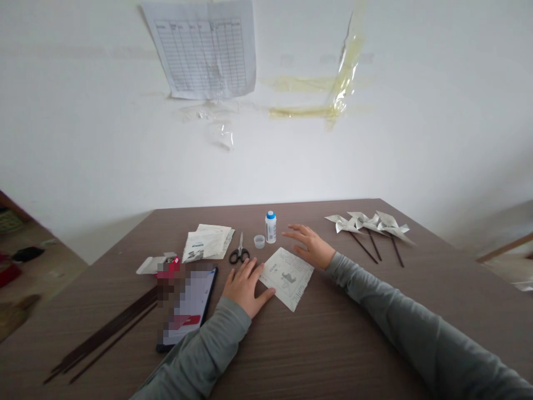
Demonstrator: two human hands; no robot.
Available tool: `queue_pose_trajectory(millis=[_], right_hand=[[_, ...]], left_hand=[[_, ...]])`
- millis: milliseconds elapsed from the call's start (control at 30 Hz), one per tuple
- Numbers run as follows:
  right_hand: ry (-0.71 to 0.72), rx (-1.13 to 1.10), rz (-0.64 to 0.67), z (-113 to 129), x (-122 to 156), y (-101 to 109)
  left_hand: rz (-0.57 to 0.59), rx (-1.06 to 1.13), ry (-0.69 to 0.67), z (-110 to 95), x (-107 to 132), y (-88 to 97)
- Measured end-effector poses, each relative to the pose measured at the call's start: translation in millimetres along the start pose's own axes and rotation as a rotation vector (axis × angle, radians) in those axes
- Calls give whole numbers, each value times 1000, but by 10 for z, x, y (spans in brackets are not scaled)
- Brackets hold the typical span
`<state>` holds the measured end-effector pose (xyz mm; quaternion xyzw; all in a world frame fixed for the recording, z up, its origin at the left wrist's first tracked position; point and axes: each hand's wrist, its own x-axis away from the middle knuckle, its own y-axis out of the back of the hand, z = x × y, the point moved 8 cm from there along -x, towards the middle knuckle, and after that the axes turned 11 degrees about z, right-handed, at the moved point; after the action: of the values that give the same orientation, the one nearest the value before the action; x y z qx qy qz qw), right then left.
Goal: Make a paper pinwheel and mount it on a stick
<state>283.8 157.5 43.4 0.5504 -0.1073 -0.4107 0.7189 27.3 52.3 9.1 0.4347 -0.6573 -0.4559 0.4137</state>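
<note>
A square sheet of printed paper (287,278) lies flat on the table, one corner toward me. My left hand (246,289) rests at its left edge, fingers spread, with the thumb on the paper. Over the upper right edge of the sheet is my right hand (310,246), its fingers stretched out toward the bottle and nothing in them. Just beyond the sheet stands a white glue bottle (270,229) with a blue top. Beside it sits a small clear cap (259,241). Black-handled scissors (239,253) lie past my left fingertips, blades pointing away.
Paper pinwheels (366,223) on dark sticks lie at the right. At the left are stacked paper pieces (208,243), a small open red-and-white box (160,264), a phone (189,308) and several dark sticks (104,332). A wall (266,166) rises behind the table.
</note>
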Motion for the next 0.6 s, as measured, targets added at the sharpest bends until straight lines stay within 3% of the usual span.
queue_pose_trajectory(millis=[233,467,600], right_hand=[[69,-94,78,-4,-626,-102],[102,-315,37,-119,-832,-316],[77,-343,-10,-177,-881,-361]], left_hand=[[-88,-37,10,189,-6,-119],[-8,-9,-35,237,18,-177],[-55,-55,50,306,-15,-241]])
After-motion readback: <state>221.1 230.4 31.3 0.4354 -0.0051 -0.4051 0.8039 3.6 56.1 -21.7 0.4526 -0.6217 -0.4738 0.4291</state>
